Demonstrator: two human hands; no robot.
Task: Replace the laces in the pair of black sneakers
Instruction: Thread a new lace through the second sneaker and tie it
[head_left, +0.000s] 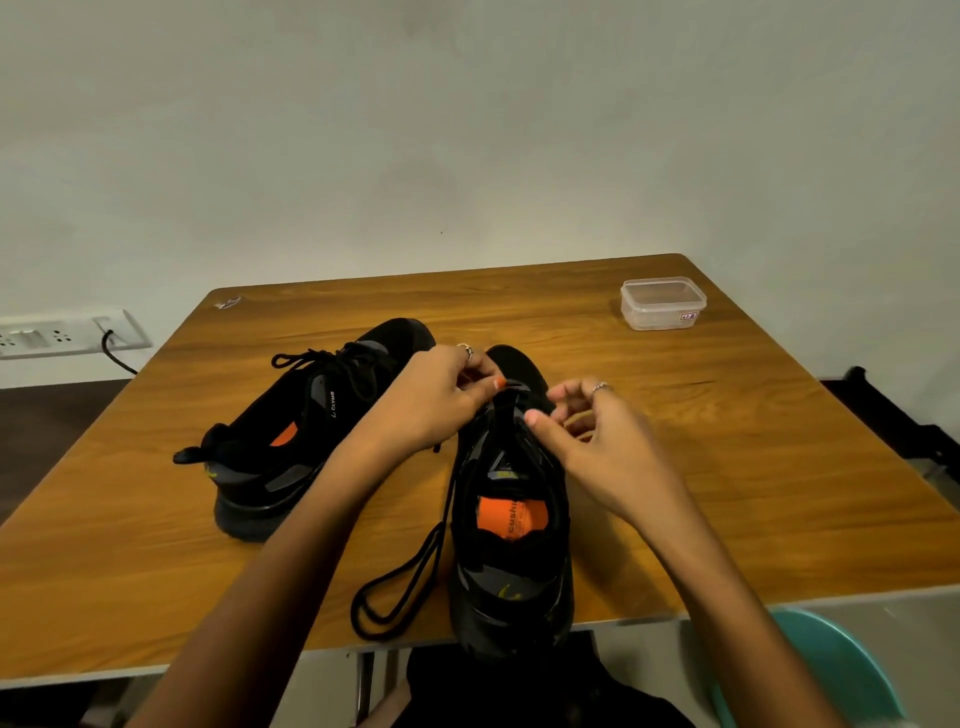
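Wooden orange-brown bench (675, 467) against a plain pale wall carries both black fabric sneakers. Head view: near sneaker (511, 551) lies heel toward the person, long axis running away; far sneaker (311, 421), laced, sits left. Left hand (436, 400) pinches the black lace (405, 577) at the front eyelets, grip narrow. Right hand (592, 431) hovers just beside, fingers loosely curled, holding nothing discernible.

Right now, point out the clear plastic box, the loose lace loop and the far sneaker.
clear plastic box (663, 303): head view, on its lid.
loose lace loop (393, 592): head view, on the strands lying on the table.
far sneaker (291, 415): head view, on its side panel.
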